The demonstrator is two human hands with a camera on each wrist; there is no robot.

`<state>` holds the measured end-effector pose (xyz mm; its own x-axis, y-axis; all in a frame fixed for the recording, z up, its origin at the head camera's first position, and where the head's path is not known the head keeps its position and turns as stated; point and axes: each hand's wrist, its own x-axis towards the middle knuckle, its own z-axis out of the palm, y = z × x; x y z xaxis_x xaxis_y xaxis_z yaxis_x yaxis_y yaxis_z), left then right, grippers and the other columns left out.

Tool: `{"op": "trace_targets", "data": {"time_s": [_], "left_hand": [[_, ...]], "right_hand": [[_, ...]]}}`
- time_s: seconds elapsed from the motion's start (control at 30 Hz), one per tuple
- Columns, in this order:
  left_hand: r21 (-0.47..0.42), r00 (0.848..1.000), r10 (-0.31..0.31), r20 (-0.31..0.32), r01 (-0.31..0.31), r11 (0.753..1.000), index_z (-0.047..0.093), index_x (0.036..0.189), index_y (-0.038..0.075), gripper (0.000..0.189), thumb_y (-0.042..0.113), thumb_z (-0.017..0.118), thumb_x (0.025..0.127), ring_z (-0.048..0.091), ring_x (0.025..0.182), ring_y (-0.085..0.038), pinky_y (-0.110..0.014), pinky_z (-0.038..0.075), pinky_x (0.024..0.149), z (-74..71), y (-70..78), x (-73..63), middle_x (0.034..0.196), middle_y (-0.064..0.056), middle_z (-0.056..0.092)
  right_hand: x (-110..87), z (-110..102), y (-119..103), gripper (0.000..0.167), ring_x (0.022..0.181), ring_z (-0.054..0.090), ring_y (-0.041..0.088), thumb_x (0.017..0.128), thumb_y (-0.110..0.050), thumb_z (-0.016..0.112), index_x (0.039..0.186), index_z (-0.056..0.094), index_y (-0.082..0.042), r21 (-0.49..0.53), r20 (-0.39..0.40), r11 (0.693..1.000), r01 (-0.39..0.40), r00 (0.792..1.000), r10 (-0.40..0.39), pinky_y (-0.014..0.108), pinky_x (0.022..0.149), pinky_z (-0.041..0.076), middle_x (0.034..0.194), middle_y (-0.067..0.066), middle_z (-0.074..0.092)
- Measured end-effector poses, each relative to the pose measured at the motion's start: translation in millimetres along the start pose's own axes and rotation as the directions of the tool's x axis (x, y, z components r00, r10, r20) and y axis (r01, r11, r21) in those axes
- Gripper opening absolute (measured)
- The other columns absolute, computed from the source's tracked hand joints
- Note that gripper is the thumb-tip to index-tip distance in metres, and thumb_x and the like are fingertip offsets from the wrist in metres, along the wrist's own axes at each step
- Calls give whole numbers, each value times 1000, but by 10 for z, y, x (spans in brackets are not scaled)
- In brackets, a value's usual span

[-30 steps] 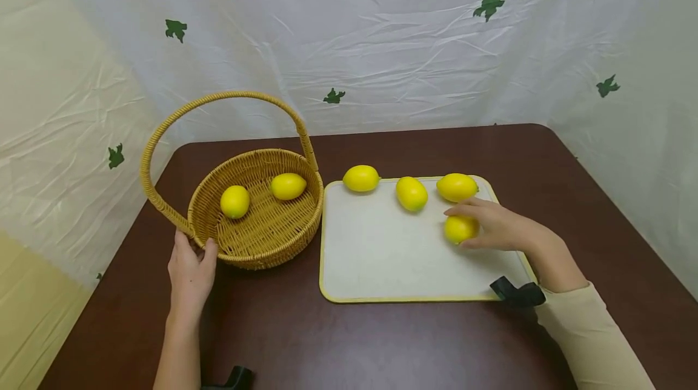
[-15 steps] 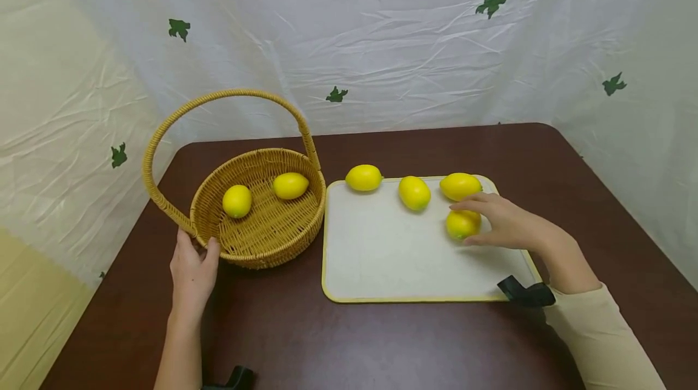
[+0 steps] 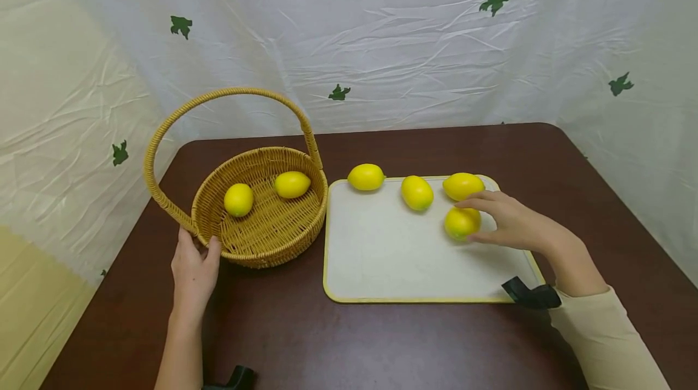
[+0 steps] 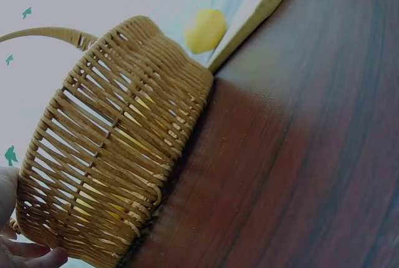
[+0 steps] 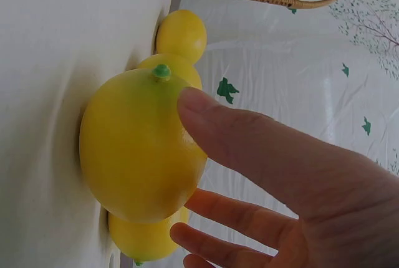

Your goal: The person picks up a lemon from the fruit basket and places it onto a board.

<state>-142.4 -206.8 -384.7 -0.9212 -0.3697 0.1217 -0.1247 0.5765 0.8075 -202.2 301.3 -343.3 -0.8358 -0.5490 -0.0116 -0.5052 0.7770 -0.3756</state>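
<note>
My left hand (image 3: 193, 269) grips the near-left rim of a round wicker basket (image 3: 272, 254) beside the base of its tall handle. Two lemons, one at the left (image 3: 238, 200) and one at the right (image 3: 292, 185), lie inside it. Around the right side of a lemon (image 3: 461, 224) on the white board (image 3: 392, 269), my right hand (image 3: 518, 226) holds thumb and fingers loosely spread. In the right wrist view the thumb overlaps that lemon's edge (image 5: 137, 149), with the other fingers beyond it; whether they touch it I cannot tell.
Along the board's far edge lie three more lemons: left (image 3: 366, 177), middle (image 3: 417, 193) and right (image 3: 463, 186). The basket stands close to the board's left edge. A dark brown table (image 3: 349, 347) carries everything, and a pale curtain (image 3: 403, 45) hangs behind.
My right hand has drawn slightly to the right, while the lemon by it has shifted a little left and away on the board. The left hand stays at the basket's rim.
</note>
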Motion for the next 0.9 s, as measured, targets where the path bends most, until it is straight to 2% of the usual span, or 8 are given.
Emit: {"op": "trace_targets", "data": {"time_s": [0.6,0.73,0.9], "left_hand": [[-7,1000,-19,7,19,1000,24,140,2,55,23,45,93,46,114,-37,-48,43,90,0,-15,-14,124,-24,43],[-15,1000,-22,8,22,1000,25,139,2,55,24,45,93,46,114,-36,-48,43,90,-4,-14,-8,124,-23,43],[-23,1000,-8,12,8,1000,26,139,2,54,25,44,93,47,113,-36,-48,44,89,2,-1,6,124,-23,43]], "right_hand": [[20,-1,-15,42,108,49,32,76,-14,74,115,61,-4,-36,-17,998,52,998,-53,51,91,39,115,12,57],[58,-53,-81,37,106,50,32,77,-11,72,112,63,-3,-46,-72,994,95,993,-99,50,89,41,113,13,59],[183,-175,-259,32,106,49,29,80,-9,69,111,63,-4,-39,-158,985,171,972,-175,48,86,43,114,11,58]]}}
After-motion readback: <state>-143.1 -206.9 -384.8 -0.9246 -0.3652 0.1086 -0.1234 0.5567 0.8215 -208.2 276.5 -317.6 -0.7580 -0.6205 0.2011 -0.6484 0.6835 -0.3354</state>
